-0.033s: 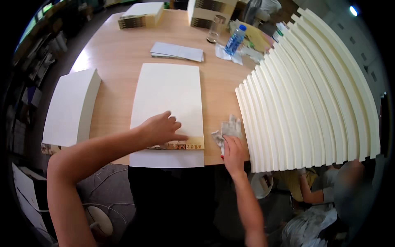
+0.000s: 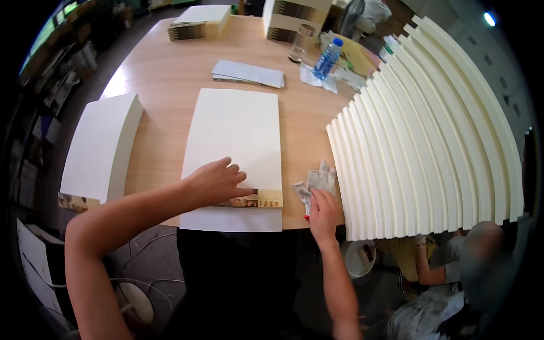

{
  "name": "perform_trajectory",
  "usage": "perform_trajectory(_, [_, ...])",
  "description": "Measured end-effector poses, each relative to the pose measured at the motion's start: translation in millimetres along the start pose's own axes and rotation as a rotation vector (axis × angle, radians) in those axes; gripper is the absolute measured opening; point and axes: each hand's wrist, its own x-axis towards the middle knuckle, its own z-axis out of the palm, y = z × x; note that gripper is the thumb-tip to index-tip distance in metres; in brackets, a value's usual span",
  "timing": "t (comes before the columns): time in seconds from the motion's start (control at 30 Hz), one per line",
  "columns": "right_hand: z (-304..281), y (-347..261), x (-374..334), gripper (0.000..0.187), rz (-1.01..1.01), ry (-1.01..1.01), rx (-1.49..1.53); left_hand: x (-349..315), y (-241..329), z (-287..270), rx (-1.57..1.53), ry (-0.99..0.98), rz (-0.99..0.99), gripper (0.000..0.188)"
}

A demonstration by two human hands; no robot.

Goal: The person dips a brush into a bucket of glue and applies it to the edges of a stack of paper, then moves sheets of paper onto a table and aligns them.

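Observation:
In front of me a stack of white sheets (image 2: 235,130) lies on the table, with a printed picture strip along its near edge. Another white sheet (image 2: 232,219) shows below it, reaching the table's front edge. My left hand (image 2: 218,182) lies over the stack's near part, fingers apart and partly bent, the thumb side by the printed strip. It holds nothing visible. To the right, my right hand (image 2: 323,215) has its fingers together on a pale grey knit work glove (image 2: 322,179). A small red bit shows beside that hand; I cannot tell what it belongs to.
A thick white paper block (image 2: 99,147) stands left; a tall fanned pile of white blocks (image 2: 419,141) fills the right. Further back are folded papers (image 2: 247,73), a glass (image 2: 301,42), a water bottle (image 2: 327,59) and more blocks (image 2: 199,22). Another person (image 2: 481,255) is at lower right.
The whole view has shifted slightly. My left hand sits a little differently over the stack's near edge; my right hand stays at the glove.

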Motion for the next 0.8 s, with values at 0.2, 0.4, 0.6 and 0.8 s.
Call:
perform_trajectory(0.2, [-15.2,-28.7,3.7,0.019,0.012,0.177,0.133,-66.1,26.6,28.0,-0.45,0.316,-0.222,0.054])
perform_trajectory(0.4, [-21.3,-31.9,40.2,0.022,0.073,0.099,0.299,-51.4,28.9,8.0,-0.032,0.5,-0.305,0.02])
perform_trajectory(0.6, [12.6,-47.1,116.3,0.051,0.691,-0.281,0.572,-49.1,-11.1,-10.3,-0.072,0.539,-0.561,0.01])
perform_trajectory(0.8, [127.0,-75.0,135.2,0.051,0.748,-0.442,1.452,-112.7,-57.3,-80.9,0.025,0.616,-0.465,0.005])
